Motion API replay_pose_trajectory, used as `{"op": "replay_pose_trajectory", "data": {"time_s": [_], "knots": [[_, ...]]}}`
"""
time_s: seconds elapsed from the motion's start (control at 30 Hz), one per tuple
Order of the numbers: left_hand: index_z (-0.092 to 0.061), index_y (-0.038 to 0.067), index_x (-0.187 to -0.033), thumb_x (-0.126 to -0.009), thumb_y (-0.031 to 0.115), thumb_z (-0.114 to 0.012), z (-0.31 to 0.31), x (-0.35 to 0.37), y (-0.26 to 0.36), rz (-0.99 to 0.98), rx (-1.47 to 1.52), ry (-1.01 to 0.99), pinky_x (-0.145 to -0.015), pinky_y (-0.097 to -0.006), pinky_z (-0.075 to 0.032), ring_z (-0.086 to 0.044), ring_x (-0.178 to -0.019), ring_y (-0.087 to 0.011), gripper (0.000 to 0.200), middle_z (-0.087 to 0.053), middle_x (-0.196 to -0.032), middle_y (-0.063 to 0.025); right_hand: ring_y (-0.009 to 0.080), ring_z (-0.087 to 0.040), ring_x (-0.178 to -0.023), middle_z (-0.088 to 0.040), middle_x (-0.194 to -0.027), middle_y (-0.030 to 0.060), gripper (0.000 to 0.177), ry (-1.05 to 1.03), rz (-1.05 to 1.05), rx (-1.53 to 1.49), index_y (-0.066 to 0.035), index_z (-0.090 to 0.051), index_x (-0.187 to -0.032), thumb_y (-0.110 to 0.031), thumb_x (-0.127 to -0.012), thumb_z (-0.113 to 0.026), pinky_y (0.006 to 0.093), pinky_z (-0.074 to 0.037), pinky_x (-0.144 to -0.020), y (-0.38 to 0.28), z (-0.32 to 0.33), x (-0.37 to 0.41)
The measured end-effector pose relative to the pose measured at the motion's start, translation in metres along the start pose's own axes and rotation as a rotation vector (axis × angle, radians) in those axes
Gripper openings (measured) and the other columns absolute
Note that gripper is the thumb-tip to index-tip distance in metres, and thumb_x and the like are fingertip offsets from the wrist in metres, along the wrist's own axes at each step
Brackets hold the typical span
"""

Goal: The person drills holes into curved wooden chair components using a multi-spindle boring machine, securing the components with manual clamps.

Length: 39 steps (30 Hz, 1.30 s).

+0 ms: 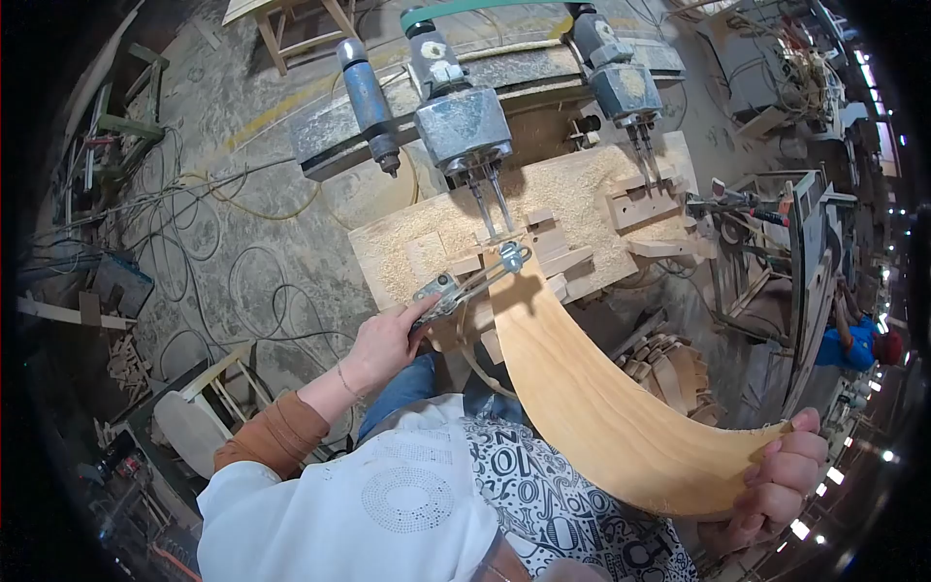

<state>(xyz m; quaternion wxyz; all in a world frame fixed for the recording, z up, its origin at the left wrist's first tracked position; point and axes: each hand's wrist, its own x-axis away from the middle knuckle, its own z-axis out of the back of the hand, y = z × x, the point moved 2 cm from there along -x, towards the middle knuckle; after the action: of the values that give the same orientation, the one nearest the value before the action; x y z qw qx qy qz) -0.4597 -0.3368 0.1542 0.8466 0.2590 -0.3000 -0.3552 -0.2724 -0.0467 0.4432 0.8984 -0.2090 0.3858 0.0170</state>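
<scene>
A curved, smooth wooden piece [592, 393] spans from the drilling machine's bed to my right side. My right hand [776, 480] is closed round its far end, fingers over the edge. Its narrow end lies under the pad of a metal toggle clamp [475, 283], just below two drill bits [490, 199]. My left hand [380, 347] is closed on the clamp's handle, with the fingers partly hidden. Wooden stop blocks [558, 247] sit beside the piece's narrow end.
Sawdust covers the wooden bed [398, 233]. Beyond it stand two drill heads [464, 126] [624, 89] and a blue cylinder [369, 102]. Curved wooden pieces [669, 373] are stacked below the bed's right side. Hoses [276, 291] trail over the floor. A person in blue [849, 344] is at far right.
</scene>
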Motion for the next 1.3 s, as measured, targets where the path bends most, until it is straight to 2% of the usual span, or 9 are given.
{"op": "replay_pose_trajectory", "data": {"time_s": [0.33,0.53,0.63,0.8,0.93,1.03,1.1,1.13,1.3], "knots": [[-0.050,0.023,-0.143,-0.095,0.023,-0.064,0.002,-0.005,-0.007,0.001,-0.021,0.001,-0.069,-0.0486,-0.054,-0.066,-0.078,-0.0386,0.051,-0.064,-0.089,-0.0162,0.0223,-0.042,-0.080,-0.047,-0.075,0.0022,0.020,0.022,0.001,-0.023,-0.015,-0.046,-0.070,-0.034,-0.075,-0.051,0.0493,-0.033,-0.082,0.001,-0.011,-0.006],[-0.049,0.023,-0.144,-0.095,0.023,-0.063,0.010,-0.010,-0.006,-0.002,-0.029,0.005,-0.070,-0.0477,-0.055,-0.067,-0.080,-0.0370,0.051,-0.066,-0.089,-0.0157,0.0227,-0.043,-0.080,-0.047,-0.076,0.0032,0.018,-0.017,-0.045,0.009,-0.014,-0.044,-0.069,-0.029,-0.075,-0.051,0.0501,-0.034,-0.085,-0.003,-0.018,-0.017],[-0.048,0.022,-0.144,-0.095,0.022,-0.062,0.013,-0.012,-0.008,0.010,-0.035,-0.019,-0.071,-0.0478,-0.055,-0.067,-0.080,-0.0371,0.050,-0.067,-0.090,-0.0158,0.0229,-0.043,-0.080,-0.046,-0.076,0.0040,0.017,0.030,-0.045,0.012,-0.013,-0.043,-0.069,-0.026,-0.075,-0.051,0.0498,-0.034,-0.086,-0.004,-0.022,-0.021],[-0.048,0.023,-0.144,-0.095,0.022,-0.063,0.016,-0.013,-0.007,0.009,-0.032,-0.031,-0.071,-0.0478,-0.055,-0.067,-0.081,-0.0373,0.052,-0.067,-0.089,-0.0164,0.0234,-0.042,-0.079,-0.046,-0.076,0.0042,0.014,-0.029,-0.062,0.026,-0.011,-0.046,-0.071,-0.023,-0.077,-0.051,0.0497,-0.035,-0.085,-0.005,-0.022,-0.025],[-0.047,0.022,-0.144,-0.095,0.021,-0.062,0.018,-0.013,-0.005,0.021,-0.014,-0.041,-0.072,-0.0485,-0.054,-0.067,-0.082,-0.0378,0.051,-0.067,-0.090,-0.0168,0.0241,-0.042,-0.079,-0.046,-0.075,0.0052,0.014,-0.074,-0.068,0.029,-0.010,-0.047,-0.072,-0.023,-0.078,-0.050,0.0499,-0.035,-0.085,-0.007,-0.023,-0.029],[-0.048,0.021,-0.144,-0.095,0.021,-0.061,0.023,-0.012,0.000,0.034,-0.016,-0.061,-0.074,-0.0494,-0.054,-0.067,-0.083,-0.0385,0.051,-0.068,-0.090,-0.0173,0.0247,-0.041,-0.079,-0.046,-0.075,0.0077,0.016,-0.008,-0.008,-0.053,-0.009,-0.047,-0.073,-0.024,-0.078,-0.049,0.0503,-0.035,-0.085,-0.006,-0.025,-0.028],[-0.052,0.021,-0.142,-0.093,0.016,-0.062,0.021,-0.012,-0.002,0.070,0.018,-0.051,-0.076,-0.0499,-0.054,-0.067,-0.086,-0.0399,0.050,-0.070,-0.095,-0.0189,0.0239,-0.046,-0.077,-0.050,-0.073,0.0053,0.021,-0.057,-0.124,0.052,-0.013,-0.054,-0.073,-0.031,-0.083,-0.054,0.0483,-0.038,-0.082,-0.014,-0.024,-0.035],[-0.052,0.021,-0.142,-0.093,0.016,-0.062,0.020,-0.012,-0.005,0.064,0.018,-0.050,-0.076,-0.0499,-0.054,-0.067,-0.086,-0.0399,0.050,-0.070,-0.095,-0.0189,0.0234,-0.044,-0.074,-0.050,-0.071,0.0058,0.020,-0.020,-0.073,0.045,-0.012,-0.054,-0.073,-0.030,-0.081,-0.053,0.0468,-0.036,-0.077,-0.011,-0.026,-0.035],[-0.052,0.019,-0.141,-0.094,0.018,-0.061,0.016,-0.010,-0.009,0.022,0.016,-0.009,-0.079,-0.0509,-0.053,-0.066,-0.089,-0.0404,0.047,-0.070,-0.094,-0.0191,0.0232,-0.043,-0.068,-0.048,-0.065,0.0080,0.020,0.033,0.041,-0.029,-0.007,-0.054,-0.073,-0.026,-0.076,-0.050,0.0445,-0.035,-0.077,-0.006,-0.032,-0.036]]}}
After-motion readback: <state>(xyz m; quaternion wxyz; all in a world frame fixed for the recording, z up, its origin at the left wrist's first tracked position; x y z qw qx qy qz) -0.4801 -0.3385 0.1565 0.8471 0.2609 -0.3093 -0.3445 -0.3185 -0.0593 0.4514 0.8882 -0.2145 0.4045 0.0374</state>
